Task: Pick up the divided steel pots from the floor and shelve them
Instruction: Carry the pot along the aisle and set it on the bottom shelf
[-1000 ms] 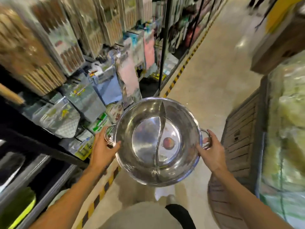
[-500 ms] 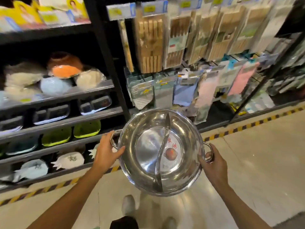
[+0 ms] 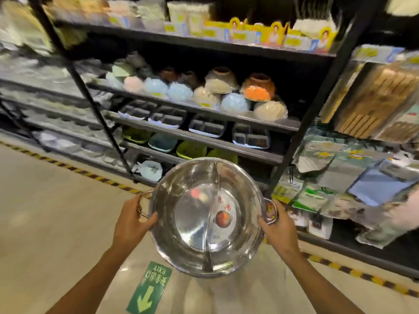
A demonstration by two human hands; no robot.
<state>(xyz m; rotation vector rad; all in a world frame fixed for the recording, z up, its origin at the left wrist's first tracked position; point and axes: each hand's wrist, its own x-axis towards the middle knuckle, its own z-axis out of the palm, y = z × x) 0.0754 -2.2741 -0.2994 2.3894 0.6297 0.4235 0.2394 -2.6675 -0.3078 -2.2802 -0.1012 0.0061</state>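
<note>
We hold a divided steel pot (image 3: 205,217) in both hands, out in front of us and well above the pale floor (image 3: 45,211). Our left hand (image 3: 130,223) is wrapped around the loop handle on the pot's left side, thumb pressed against the outer wall; our right hand (image 3: 277,227) grips the matching handle on the right side, fingers curled through it. The pot's mouth faces up toward us, so we look straight into it — a curved steel partition (image 3: 212,214) runs from the far rim to the near rim and splits the bowl into a left and a right compartment. A round sticker with a red pot printed on it (image 3: 223,219) lies on the bottom of the right compartment, just beside the partition.

Beyond the pot stands a black metal shelving rack (image 3: 226,125). One shelf carries wrapped bowls (image 3: 235,102) in blue, cream and orange; the shelf below it holds grey compartment trays (image 3: 207,128), and lower still sit green and teal dishes (image 3: 191,149). To the right, packaged goods hang on display, among them bundles of wooden chopsticks (image 3: 371,105) — much of that side is blurred. A yellow-and-black striped line (image 3: 106,181) runs along the floor at the foot of the rack, and a green exit sign with an arrow (image 3: 149,288) is stuck to the floor near us, just below the pot.
</note>
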